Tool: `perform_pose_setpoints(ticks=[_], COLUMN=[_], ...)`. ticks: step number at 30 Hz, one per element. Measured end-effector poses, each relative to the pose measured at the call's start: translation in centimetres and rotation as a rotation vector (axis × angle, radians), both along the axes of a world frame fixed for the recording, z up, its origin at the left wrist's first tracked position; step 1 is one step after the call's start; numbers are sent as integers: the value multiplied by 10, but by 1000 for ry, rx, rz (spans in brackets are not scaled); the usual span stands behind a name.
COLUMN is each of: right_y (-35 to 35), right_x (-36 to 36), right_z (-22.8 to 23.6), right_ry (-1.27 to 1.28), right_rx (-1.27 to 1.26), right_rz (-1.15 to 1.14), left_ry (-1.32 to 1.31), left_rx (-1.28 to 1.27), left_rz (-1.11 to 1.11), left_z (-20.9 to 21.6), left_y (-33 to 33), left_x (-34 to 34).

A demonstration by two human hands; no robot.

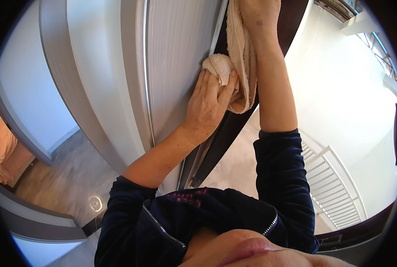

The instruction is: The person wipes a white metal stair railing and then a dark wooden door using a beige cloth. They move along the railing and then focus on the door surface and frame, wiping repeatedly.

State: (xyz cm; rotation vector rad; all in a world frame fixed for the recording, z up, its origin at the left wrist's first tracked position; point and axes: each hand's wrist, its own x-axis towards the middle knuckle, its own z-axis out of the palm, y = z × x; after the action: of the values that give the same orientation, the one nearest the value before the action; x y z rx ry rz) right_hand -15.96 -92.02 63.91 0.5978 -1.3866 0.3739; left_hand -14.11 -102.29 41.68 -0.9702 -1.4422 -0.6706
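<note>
A beige terry towel (236, 58) hangs in a long fold along the dark edge of a door (292, 20). My left hand (206, 107) has its fingers curled over a bunched end of the towel, pressing it to the edge of the wood-grain panel (176, 58). Higher up, my right hand (261, 15) is at the upper part of the towel. It is cut off by the top of the picture, so its fingers are hidden.
To the right, a white slatted railing (334, 182) stands by a bright white wall (349, 80). On the left, a doorway opens onto a room with a peach-coloured bedspread (3, 144). Below lies a grey-brown glossy floor (69, 173) with a round light reflected in it.
</note>
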Motion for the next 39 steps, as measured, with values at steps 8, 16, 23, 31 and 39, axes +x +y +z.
perform_pose_setpoints(ticks=[8,16,23,31,39], right_y=[5,-2,1,8,7], right_x=[6,1,-4,-15,-2], right_z=[-143,-229,-189,-156,-258], right_ry=[-79,-295,-161,-246,-438], right_rx=[17,-63,40,16,-93], right_rz=[-19,-27,-37,52,138], left_ry=[-319,-469,-261,-214,-727], left_rx=[-114,-114,-180,-174,-106], left_rz=[-260,-435,-247,-181,-421], left_z=[-89,-140,-112,-88,-166], left_y=[-11,-19,-24,-20,-24], left_x=[-4,-7,-12,-19,-12])
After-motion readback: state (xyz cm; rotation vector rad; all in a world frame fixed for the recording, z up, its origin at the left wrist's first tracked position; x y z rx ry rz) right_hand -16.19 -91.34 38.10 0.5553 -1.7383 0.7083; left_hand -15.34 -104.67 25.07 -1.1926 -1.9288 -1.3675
